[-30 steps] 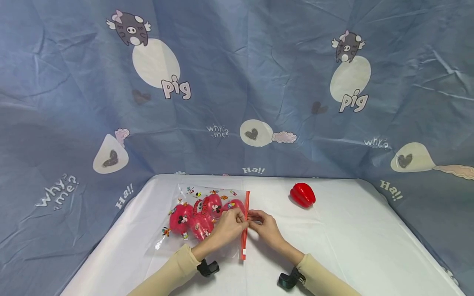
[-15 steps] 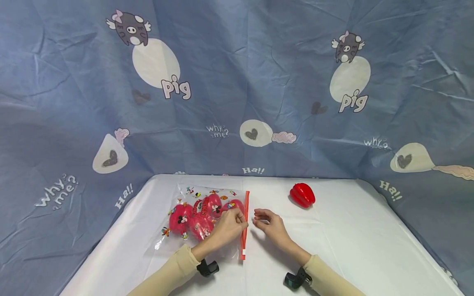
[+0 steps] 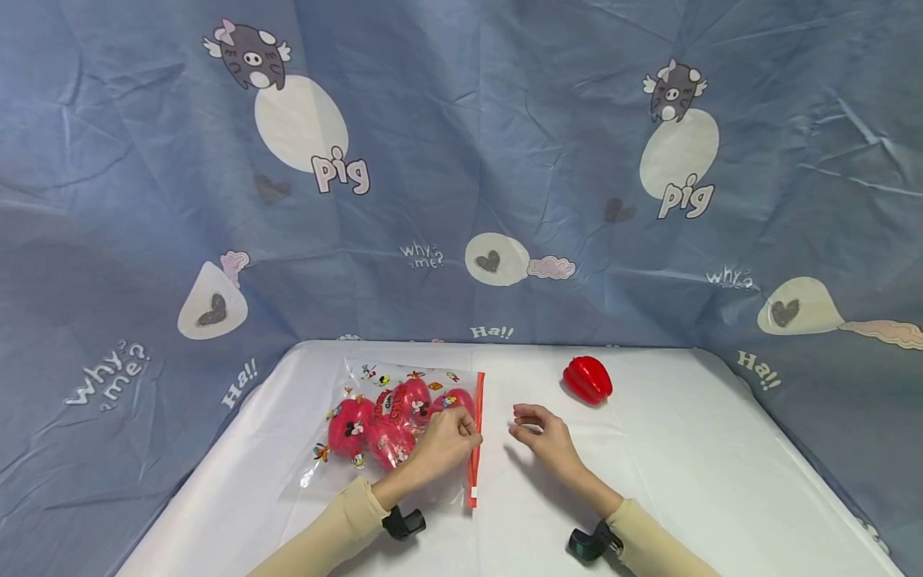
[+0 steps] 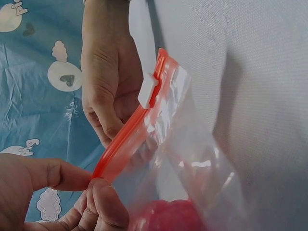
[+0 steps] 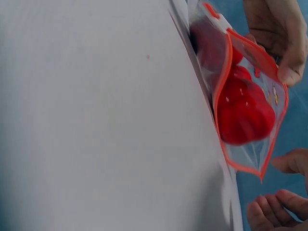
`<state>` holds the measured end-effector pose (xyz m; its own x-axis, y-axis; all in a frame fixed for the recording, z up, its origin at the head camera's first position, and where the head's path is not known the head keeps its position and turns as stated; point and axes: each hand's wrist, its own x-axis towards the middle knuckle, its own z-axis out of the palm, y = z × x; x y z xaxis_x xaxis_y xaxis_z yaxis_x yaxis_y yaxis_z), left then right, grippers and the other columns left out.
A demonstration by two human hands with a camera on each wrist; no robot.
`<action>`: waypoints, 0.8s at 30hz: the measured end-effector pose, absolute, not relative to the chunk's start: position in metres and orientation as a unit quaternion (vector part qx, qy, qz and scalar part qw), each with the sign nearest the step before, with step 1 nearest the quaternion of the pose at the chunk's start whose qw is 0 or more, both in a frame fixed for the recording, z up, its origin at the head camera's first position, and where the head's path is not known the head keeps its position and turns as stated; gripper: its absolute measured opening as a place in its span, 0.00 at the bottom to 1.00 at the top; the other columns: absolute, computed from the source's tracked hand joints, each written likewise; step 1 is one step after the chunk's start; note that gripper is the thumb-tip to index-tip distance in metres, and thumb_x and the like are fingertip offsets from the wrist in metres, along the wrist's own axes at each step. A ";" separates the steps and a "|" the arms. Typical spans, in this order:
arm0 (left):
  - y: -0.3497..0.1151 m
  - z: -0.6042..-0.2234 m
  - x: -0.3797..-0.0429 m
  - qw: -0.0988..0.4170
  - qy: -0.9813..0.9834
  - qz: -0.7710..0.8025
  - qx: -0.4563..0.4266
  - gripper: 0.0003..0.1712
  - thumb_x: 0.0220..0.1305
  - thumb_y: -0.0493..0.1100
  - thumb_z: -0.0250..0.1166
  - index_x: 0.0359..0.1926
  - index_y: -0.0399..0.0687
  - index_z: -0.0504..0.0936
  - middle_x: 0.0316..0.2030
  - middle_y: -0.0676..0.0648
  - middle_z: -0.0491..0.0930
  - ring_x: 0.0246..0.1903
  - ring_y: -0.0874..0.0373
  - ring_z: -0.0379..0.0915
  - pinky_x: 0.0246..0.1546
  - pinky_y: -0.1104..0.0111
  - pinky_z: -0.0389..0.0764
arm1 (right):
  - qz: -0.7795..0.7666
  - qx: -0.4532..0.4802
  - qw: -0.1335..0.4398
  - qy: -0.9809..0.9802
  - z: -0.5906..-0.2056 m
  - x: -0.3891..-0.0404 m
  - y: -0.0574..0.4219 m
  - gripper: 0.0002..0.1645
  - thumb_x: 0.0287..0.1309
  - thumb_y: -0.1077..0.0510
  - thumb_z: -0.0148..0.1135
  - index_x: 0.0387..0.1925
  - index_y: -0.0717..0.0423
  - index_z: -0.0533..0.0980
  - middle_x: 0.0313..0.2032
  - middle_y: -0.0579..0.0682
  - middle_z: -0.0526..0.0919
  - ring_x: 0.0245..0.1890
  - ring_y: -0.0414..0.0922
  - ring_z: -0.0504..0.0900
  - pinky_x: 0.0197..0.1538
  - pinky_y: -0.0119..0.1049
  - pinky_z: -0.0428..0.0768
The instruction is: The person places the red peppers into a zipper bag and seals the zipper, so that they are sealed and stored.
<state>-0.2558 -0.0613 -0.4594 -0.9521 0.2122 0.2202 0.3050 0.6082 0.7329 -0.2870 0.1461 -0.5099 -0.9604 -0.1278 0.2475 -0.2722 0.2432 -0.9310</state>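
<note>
A clear zip bag [image 3: 481,394] with cartoon prints lies on its side at the table's left half. Several red bell peppers [image 3: 352,427] show through its plastic. My left hand [image 3: 443,439] pinches the upper lip of its red zip edge [image 4: 127,132] between thumb and fingers. The white slider [image 4: 148,90] sits near the zip's near end. In the right wrist view the bag's mouth gapes, with a pepper [image 5: 245,113] just inside. To the right of the mouth, my right hand [image 3: 554,449] hovers with loosely bent fingers, holding nothing.
Another red bell pepper [image 3: 587,380] lies alone on the white table [image 3: 685,465], toward the back right. A blue patterned cloth [image 3: 404,200] hangs behind and around the table. Each wrist wears a black camera mount [image 3: 404,524].
My right hand has left the bag's zip edge and moved to the right, its fingers coming apart from it. The left hand keeps its pinch in the same spot.
</note>
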 end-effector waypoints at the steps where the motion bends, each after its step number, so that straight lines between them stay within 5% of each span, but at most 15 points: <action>1: -0.061 -0.460 -0.256 0.055 -0.895 -0.419 -0.145 0.03 0.49 0.39 0.63 0.23 0.48 0.76 0.18 0.56 0.73 0.18 0.67 0.66 0.19 0.74 0.68 | 0.602 0.122 0.060 -0.787 -0.512 -0.288 0.149 0.23 0.50 0.69 0.67 0.50 0.69 0.76 0.48 0.65 0.81 0.48 0.58 0.81 0.52 0.36 0.80; 24: -0.061 -0.461 -0.256 0.045 -0.893 -0.426 -0.140 0.04 0.51 0.38 0.63 0.23 0.46 0.76 0.18 0.54 0.73 0.18 0.66 0.66 0.18 0.73 0.69 | 0.560 0.066 0.125 -0.816 -0.501 -0.306 0.212 0.28 0.48 0.66 0.70 0.53 0.69 0.74 0.53 0.66 0.78 0.54 0.60 0.78 0.56 0.45 0.76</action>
